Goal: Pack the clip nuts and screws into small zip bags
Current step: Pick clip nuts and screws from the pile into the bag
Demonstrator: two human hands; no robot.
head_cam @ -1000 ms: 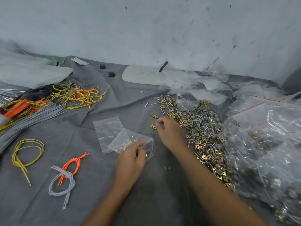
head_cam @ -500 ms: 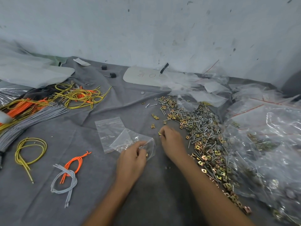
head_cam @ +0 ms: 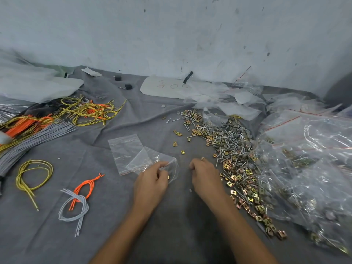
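Hands first: your left hand is pinching the mouth of the small zip bag, which is lying on the grey cloth near centre with one clip nut sitting inside. Your right hand, just right of the bag, is curling its fingers in, and I can't tell if it's gripping anything. The pile of clip nuts and screws is sprawling right of it.

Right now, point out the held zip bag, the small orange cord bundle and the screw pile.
zip bag (head_cam: 158,158), head view, clear wall near its middle
small orange cord bundle (head_cam: 88,183), head view, slanting upper strands
screw pile (head_cam: 232,145), head view, screws mid-pile
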